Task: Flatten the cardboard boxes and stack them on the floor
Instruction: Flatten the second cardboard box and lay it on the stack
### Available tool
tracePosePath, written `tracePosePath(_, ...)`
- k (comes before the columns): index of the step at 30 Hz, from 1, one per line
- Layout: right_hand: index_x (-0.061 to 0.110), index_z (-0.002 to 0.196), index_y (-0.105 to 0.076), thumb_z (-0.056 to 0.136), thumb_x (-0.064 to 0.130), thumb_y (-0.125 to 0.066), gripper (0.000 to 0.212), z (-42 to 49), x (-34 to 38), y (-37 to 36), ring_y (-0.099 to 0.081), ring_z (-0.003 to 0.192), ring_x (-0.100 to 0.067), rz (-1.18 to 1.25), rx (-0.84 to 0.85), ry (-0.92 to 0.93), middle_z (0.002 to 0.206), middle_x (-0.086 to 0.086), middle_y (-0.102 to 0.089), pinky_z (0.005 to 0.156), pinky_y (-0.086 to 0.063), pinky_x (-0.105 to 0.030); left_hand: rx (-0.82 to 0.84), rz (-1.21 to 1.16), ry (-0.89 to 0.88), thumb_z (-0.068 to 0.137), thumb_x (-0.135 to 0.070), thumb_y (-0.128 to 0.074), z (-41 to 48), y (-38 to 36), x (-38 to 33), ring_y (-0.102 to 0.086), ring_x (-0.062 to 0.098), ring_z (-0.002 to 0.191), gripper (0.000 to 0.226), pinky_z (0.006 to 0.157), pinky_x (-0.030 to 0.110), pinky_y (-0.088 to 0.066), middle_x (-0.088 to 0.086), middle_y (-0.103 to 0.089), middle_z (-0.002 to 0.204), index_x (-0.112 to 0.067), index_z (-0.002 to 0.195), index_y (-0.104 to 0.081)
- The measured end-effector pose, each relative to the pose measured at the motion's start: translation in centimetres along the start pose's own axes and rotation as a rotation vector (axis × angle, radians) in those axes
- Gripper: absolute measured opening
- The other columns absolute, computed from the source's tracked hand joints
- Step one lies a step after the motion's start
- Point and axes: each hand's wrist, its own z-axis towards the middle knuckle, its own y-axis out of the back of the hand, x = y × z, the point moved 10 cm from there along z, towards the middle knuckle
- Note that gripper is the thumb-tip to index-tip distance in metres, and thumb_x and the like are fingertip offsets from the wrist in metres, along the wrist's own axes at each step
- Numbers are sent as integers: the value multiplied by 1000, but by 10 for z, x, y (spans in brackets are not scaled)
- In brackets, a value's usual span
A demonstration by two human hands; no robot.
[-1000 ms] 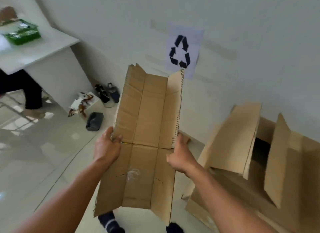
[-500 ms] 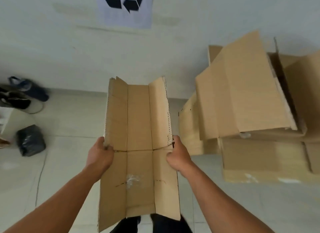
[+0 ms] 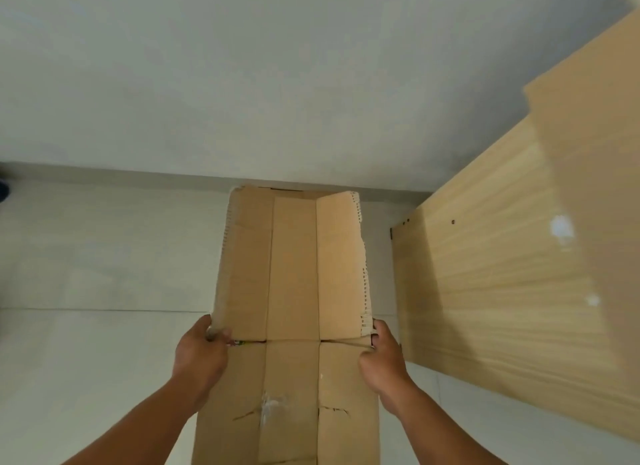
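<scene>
Cardboard box, already opened out into a long creased sheet, held in mid-frame by both hands, far end reaching toward the base of the wall, near end running out of the bottom of the frame. Left hand pinching the left edge at the cross crease, thumb on top, fingers curled under. Right hand clamped on the right edge at the same crease, thumb on the top face. Side panels tilted up slightly, sheet forms a shallow trough. Torn corrugated edges along both sides. Pale tiled floor below. More cardboard boxes at right, blurred, close beside the sheet, not touching.
</scene>
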Motion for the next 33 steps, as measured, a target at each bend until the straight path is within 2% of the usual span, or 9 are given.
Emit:
tracePosePath(3, 34, 130, -47, 78, -13, -33, 71, 65, 0, -19, -66, 90, -17, 32, -23, 50, 114, 7, -67, 63, -54, -29, 2, 2, -45, 99, -17, -51, 66, -25, 11, -62, 22, 81, 23, 60, 31, -49, 2, -65, 90, -36, 88, -57)
tracePosePath(6, 32, 125, -51, 79, -13, -34, 67, 126, -2, -36, -68, 89, -17, 63, -38, 100, 107, 7, -69, 74, -58, -36, 0, 2, -90, 99, -18, -52, 125, -45, 17, -62, 23, 82, 13, 60, 32, -49, 6, -66, 93, -28, 97, -60)
tracePosePath(9, 30, 125, -51, 82, -12, -38, 61, 176, -1, -51, -66, 91, -13, 29, -56, 164, 108, 6, -68, 68, -56, -28, -21, 22, -134, 97, -17, -55, 174, -58, 25, -62, 25, 83, 13, 68, 37, -53, 6, -65, 94, -28, 93, -58)
tracePosePath(14, 28, 130, -45, 96, 11, -51, 39, 225, -3, -69, -60, 94, -8, -161, -75, 266, 107, 12, -60, 75, -49, -22, -29, 149, -188, 93, -25, -65, 228, -71, 42, -60, 28, 91, 44, 79, 39, -51, 4, -59, 103, -13, 133, -50)
tracePosePath(19, 24, 137, -47, 94, 19, -52, 43, 243, -8, -79, -56, 108, -12, -307, -75, 303, 121, 8, -60, 90, -44, -21, -16, 296, -269, 86, -36, -71, 247, -76, 56, -60, 28, 97, 55, 85, 43, -54, 6, -61, 112, -15, 131, -49)
tracePosePath(23, 22, 135, -50, 92, 28, -57, 44, 239, -2, -77, -57, 103, -18, -507, -112, 357, 116, -4, -53, 92, -49, -26, -39, 428, -283, 77, -48, -77, 248, -67, 63, -49, 38, 127, 99, 103, 51, -45, 18, -42, 143, -13, 153, -24)
tracePosePath(28, 19, 156, -11, 92, 23, -60, 81, 231, -2, -80, -54, 118, -19, -590, -100, 334, 131, -5, -54, 97, -44, -23, 222, 375, -298, 67, -40, -89, 235, -87, 72, -46, 32, 134, 137, 108, 44, -43, 12, -36, 154, -25, 155, 16)
tracePosePath(30, 23, 156, 1, 90, 19, -62, 91, 228, 1, -76, -55, 117, -17, -569, -104, 331, 132, -4, -56, 94, -43, -19, 223, 465, -351, 63, -41, -90, 233, -93, 70, -47, 31, 132, 142, 107, 44, -45, 12, -39, 151, -27, 154, 18)
tracePosePath(33, 26, 157, -5, 89, 25, -64, 90, 223, 12, -77, -50, 123, -19, -653, -93, 395, 136, -4, -50, 100, -42, -22, 237, 566, -360, 63, -46, -89, 232, -100, 68, -43, 33, 135, 139, 108, 41, -43, 16, -31, 151, -26, 155, 12)
